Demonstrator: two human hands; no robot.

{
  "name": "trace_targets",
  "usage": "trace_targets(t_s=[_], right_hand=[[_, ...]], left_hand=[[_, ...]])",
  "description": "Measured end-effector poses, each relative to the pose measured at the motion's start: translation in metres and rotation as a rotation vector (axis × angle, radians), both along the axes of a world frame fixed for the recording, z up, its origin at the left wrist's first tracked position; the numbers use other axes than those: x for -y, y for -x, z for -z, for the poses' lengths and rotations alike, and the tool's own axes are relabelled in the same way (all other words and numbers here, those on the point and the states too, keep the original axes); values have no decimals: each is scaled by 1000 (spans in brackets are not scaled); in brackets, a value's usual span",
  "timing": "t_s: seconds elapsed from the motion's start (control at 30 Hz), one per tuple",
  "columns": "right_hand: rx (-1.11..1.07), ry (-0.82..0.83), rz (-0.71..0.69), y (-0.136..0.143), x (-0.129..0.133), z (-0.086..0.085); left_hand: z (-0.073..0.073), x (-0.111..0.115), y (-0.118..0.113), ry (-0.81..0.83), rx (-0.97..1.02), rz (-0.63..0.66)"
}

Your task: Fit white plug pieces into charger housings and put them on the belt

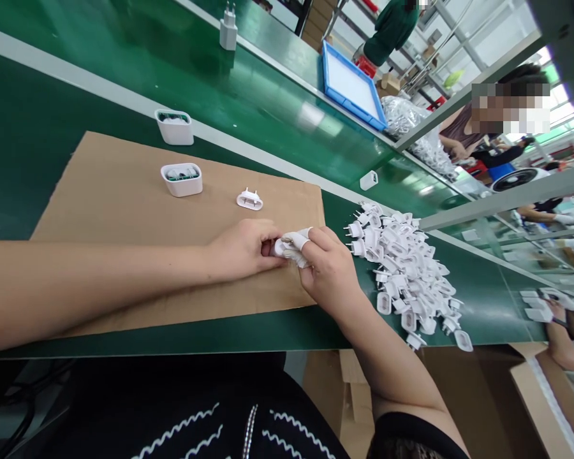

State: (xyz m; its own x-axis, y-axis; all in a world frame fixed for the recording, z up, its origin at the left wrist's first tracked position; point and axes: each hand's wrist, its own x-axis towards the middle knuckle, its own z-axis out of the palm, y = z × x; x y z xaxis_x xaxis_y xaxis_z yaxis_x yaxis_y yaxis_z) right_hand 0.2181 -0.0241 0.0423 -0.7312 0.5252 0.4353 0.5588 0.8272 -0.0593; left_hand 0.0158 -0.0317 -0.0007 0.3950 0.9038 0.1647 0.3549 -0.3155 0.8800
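Note:
Over the right part of a cardboard sheet, my left hand pinches a small white piece, mostly covered by fingers. My right hand, with white coverings on some fingertips, is closed against the same piece from the right. Behind my hands, a white plug cap with two pins lies on the cardboard. Farther left stand two open white housings, one on the cardboard and one at its back edge, with circuit parts inside. A heap of white plug caps lies right of my right hand.
A white plug stands on the green conveyor, and a small white housing lies at its near edge. Beyond are a blue tray and metal frame bars. Other people work at the right and back.

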Motion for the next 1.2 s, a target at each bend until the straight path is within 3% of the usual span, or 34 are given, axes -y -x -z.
trace_targets(t_s=[0.17, 0.4, 0.63, 0.73, 0.8, 0.9, 1.0, 1.1, 1.2], right_hand=[[4, -30, 69, 3, 4, 0], [15, -27, 93, 1, 7, 3], [-204, 239, 204, 0, 7, 15], [-366, 500, 167, -13, -4, 13], [-404, 518, 217, -30, -19, 10], [-230, 265, 543, -58, -42, 11], [100, 214, 894, -77, -56, 15], [222, 266, 970, -80, -60, 17], [145, 239, 949, -79, -64, 15]], left_hand=[[5, 7, 0, -78, 7, -8], [8, 13, -1, -295, -202, -9], [9, 11, -3, -299, -245, -20], [-3, 8, 0, -220, -223, -6], [-18, 2, 3, -212, -210, -43], [-45, -22, 9, -227, -210, -176], [-64, -71, 11, -161, -313, -270], [-66, -132, 12, -72, -514, -363], [-63, -174, 18, -18, -685, -445]])
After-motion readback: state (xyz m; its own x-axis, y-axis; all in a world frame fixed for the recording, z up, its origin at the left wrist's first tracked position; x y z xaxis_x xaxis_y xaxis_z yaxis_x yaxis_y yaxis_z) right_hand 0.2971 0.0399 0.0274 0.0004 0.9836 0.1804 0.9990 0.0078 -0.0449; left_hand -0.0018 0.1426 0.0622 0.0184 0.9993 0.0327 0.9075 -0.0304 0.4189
